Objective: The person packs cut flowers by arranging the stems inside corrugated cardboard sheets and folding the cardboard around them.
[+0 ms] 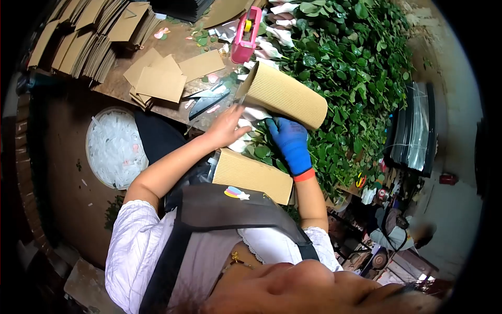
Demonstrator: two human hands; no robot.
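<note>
My bare left hand (228,127) reaches to the open end of a rolled corrugated cardboard sleeve (287,95), its thumb spread from the fingers beside white-wrapped flower heads (256,113). Some of its fingertips are hidden at the sleeve's edge. My right hand (290,144), in a blue glove with an orange cuff, is closed around flower stems just below those heads. Its fingers are partly hidden under leaves and the sleeve. Nearer my body lies a second corrugated cardboard piece (253,175). Scissors (209,99) rest on the table left of the sleeve.
Leafy stems (355,78) heap the right side of the table. A pink tape dispenser (246,39) stands behind the sleeve. Loose cardboard pieces (162,81) and stacked cardboard (89,31) lie at left. Below the table edge is a tub (117,149) of whitish scraps.
</note>
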